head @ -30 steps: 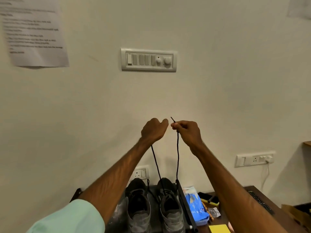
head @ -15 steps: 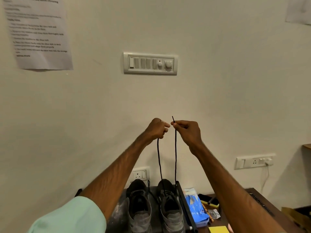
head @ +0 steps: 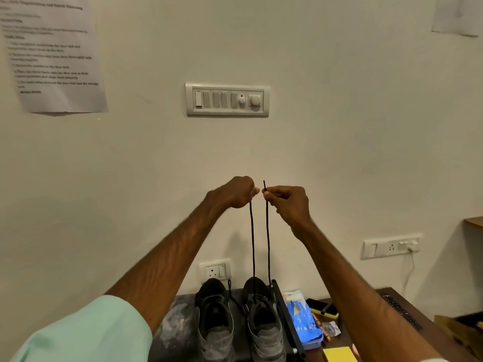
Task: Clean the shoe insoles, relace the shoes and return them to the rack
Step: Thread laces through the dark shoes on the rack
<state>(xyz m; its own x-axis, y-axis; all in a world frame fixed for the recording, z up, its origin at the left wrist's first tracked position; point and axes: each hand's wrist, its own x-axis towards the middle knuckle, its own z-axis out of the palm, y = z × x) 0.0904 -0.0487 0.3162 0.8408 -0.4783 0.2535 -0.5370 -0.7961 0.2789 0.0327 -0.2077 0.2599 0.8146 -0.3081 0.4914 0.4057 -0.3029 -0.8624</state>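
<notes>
Two dark grey shoes stand side by side on a black rack top (head: 183,317) at the bottom of the view: the left shoe (head: 215,322) and the right shoe (head: 264,325). A black lace (head: 268,244) rises taut from the right shoe in two strands. My left hand (head: 235,192) pinches the left strand and my right hand (head: 287,202) pinches the right strand near its tip, both held high and almost touching. A loose lace end lies beside the left shoe.
To the right of the rack, a wooden table (head: 431,333) carries a blue wipes pack (head: 300,320), a brush (head: 322,308) and a yellow sponge (head: 338,354). The wall ahead has a switch panel (head: 227,100), two sockets and a taped paper sheet (head: 52,53).
Both hands have come closer together, so the two lace strands now hang nearly parallel. The view has tilted slightly upward.
</notes>
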